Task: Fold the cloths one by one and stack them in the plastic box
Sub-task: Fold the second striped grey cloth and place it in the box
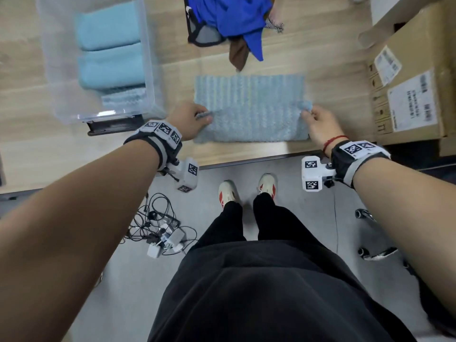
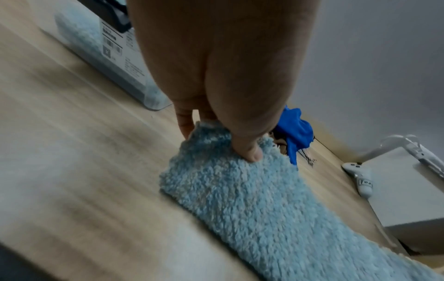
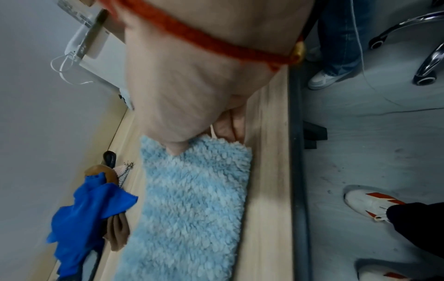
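Note:
A fluffy light-blue cloth lies on the wooden table, its near part doubled over toward the far edge. My left hand pinches the cloth's left corner between thumb and fingers. My right hand pinches the right corner the same way. The clear plastic box stands at the left, holding folded light-blue cloths. At the far middle lies a heap of loose cloths, bright blue and brown.
A cardboard box with labels stands close on the right. A dark flat object sits under the plastic box's near end. The table's front edge runs just behind my wrists. Cables lie on the floor.

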A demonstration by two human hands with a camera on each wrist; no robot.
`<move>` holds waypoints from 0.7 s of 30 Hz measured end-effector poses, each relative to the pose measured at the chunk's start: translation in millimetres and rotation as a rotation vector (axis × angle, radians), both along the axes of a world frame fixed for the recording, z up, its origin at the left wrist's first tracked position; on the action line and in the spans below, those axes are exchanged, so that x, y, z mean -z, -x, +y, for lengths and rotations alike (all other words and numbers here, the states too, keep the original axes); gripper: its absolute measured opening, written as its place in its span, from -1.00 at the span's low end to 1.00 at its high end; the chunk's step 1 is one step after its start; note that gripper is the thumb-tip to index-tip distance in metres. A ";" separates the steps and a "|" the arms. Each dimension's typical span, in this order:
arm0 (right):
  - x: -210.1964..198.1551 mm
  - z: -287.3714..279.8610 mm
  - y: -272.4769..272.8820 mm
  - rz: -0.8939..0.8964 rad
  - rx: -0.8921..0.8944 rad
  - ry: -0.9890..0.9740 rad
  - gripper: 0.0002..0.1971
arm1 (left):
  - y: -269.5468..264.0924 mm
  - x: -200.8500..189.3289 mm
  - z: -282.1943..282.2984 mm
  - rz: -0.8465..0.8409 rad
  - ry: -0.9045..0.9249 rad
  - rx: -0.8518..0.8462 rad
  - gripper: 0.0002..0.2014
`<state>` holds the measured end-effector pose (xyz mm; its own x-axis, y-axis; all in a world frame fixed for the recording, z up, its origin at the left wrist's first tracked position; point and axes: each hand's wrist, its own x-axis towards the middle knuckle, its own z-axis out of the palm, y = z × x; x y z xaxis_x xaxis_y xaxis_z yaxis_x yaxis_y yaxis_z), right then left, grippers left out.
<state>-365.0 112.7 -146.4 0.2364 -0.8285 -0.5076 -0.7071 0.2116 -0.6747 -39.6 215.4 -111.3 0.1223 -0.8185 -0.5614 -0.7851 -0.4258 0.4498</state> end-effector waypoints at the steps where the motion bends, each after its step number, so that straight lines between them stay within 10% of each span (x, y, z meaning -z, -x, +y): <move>1: -0.6 -5.7 -2.5 -0.006 -0.002 0.017 -0.58 | -2.1 2.1 -6.5 -0.001 0.035 -0.051 -0.63; 21: 28.2 -71.7 -32.8 0.324 0.055 0.126 -0.60 | -16.3 46.2 -82.1 -0.205 0.090 -0.391 -0.65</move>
<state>-332.2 41.0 -174.6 0.0328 -0.8964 -0.4421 -0.8787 0.1849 -0.4401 -23.3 133.4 -157.5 0.5337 -0.7327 -0.4222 -0.6497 -0.6748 0.3500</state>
